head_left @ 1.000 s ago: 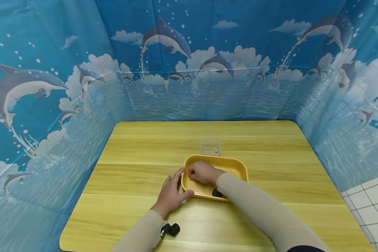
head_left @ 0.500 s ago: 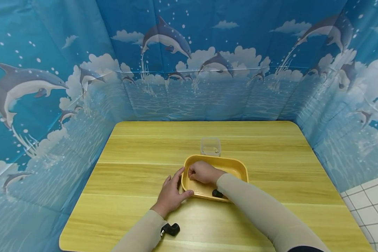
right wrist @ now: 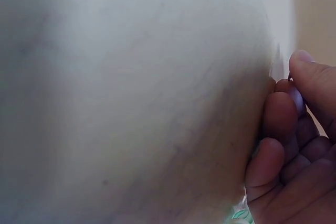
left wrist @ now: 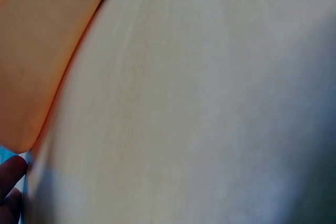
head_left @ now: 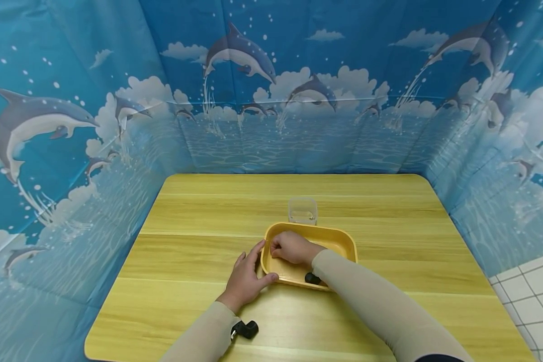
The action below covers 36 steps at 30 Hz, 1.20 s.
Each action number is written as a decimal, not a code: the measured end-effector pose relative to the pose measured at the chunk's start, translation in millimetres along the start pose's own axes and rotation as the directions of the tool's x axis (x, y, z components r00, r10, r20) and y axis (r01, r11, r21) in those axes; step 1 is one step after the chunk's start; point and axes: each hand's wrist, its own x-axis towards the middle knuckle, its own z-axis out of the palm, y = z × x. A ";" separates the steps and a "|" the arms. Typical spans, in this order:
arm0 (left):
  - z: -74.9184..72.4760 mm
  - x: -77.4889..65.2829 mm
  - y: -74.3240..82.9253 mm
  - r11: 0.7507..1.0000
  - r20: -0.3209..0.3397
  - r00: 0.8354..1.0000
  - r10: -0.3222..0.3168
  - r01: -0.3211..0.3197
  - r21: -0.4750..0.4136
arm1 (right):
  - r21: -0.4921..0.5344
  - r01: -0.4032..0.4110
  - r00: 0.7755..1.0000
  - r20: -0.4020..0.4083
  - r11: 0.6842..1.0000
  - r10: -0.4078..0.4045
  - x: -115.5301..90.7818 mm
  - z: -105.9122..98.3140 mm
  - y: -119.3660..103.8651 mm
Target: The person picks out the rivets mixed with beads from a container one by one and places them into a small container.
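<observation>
A yellow-orange plastic tray (head_left: 339,236) stands on the table. My left hand (head_left: 246,282) touches its left end with spread fingers, the thumb at the near rim. In the left wrist view, fingertips (left wrist: 12,174) show beside the tray's wall (left wrist: 44,51). Inside the tray, towards its left end, is my right hand (head_left: 294,247) with fingers curled. Seen from the right wrist, the thumb (right wrist: 315,80) meets the fingertips, and a tiny dark thing (right wrist: 290,77) shows between them, too small to name. The hand and forearm hide part of the tray's floor.
A small clear plastic box (head_left: 302,210) stands just behind the tray, with small bits in it. Black wrist-camera mounts are on the left wrist (head_left: 246,330) and right wrist (head_left: 312,277). A blue dolphin-print curtain (head_left: 298,141) surrounds the wood-grain table (head_left: 199,201).
</observation>
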 end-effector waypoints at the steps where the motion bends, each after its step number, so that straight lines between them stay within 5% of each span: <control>1: 0.0 -0.1 0.0 1.000 0.000 1.000 0.000 0.000 0.001 | 0.000 0.001 1.000 -0.003 1.000 -0.001 0.1 0.0 0.0; 36: -2.9 -1.1 7.5 1.000 0.004 1.000 -0.011 0.011 0.012 | -0.030 -0.010 0.999 -0.040 0.999 0.009 0.1 2.9 -1.2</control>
